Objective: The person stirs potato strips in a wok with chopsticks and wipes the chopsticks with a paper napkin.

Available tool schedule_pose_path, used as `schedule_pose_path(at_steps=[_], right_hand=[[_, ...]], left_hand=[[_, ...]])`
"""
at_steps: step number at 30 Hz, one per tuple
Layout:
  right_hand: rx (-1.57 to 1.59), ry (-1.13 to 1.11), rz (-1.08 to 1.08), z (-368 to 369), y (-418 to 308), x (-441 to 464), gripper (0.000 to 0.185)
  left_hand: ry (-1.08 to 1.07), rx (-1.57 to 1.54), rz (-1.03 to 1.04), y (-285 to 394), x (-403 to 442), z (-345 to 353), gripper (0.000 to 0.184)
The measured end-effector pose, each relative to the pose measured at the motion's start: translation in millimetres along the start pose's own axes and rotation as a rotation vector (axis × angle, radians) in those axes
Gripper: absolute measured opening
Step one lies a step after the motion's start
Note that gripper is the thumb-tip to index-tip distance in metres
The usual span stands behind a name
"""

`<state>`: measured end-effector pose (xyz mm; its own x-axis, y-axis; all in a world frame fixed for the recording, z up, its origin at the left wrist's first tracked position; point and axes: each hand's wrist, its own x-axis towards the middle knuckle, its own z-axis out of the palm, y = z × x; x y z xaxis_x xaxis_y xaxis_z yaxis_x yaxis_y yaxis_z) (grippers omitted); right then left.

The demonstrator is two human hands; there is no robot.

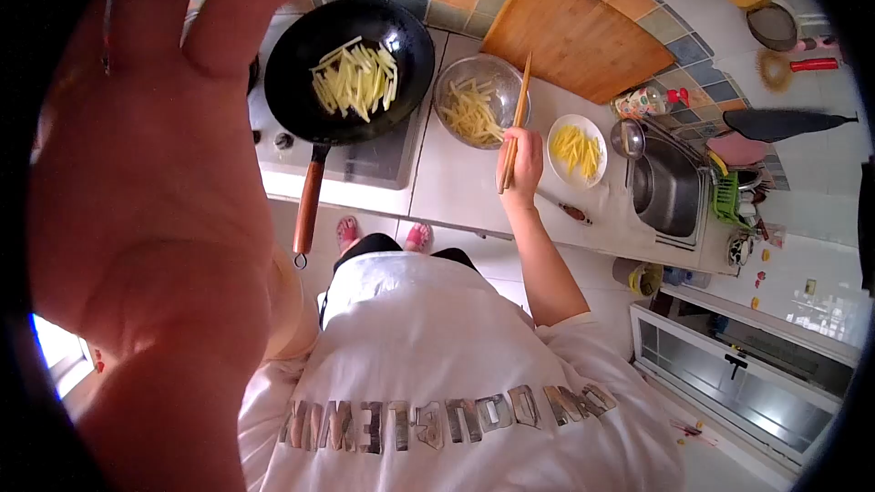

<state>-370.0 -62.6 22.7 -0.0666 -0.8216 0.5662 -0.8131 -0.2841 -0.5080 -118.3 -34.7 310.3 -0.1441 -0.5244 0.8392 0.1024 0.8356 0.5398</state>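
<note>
My left hand is raised very close to the camera and fills the left side of the head view. Its fingers are spread and nothing shows in it. Over the counter, my right hand grips a pair of wooden chopsticks, held upright near the metal bowl's right edge. That metal bowl contains pale cut strips. Left of it, a black wok with a wooden handle sits on the stove, with pale green-yellow strips inside. A white plate of yellow strips lies right of my hand.
A wooden cutting board leans against the tiled wall. Farther right are a bottle with a red top, a small metal bowl, the sink and a green rack. A small patterned object lies near the counter's front edge.
</note>
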Motion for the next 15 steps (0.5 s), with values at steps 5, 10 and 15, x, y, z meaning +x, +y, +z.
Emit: schedule_pose_path(at_steps=[5,10,15], right_hand=[[0.191,0.003,0.038,-1,-56,-2,0.015],[0.395,-0.084,0.110,13,-124,-8,0.010],[0.613,-0.224,0.335,51,-165,-16,0.024]], left_hand=[[-0.006,0.012,0.010,8,-7,-39,0.059],[-0.028,0.035,0.009,8,-12,-97,0.061],[0.045,-0.009,0.004,32,-14,-163,0.064]])
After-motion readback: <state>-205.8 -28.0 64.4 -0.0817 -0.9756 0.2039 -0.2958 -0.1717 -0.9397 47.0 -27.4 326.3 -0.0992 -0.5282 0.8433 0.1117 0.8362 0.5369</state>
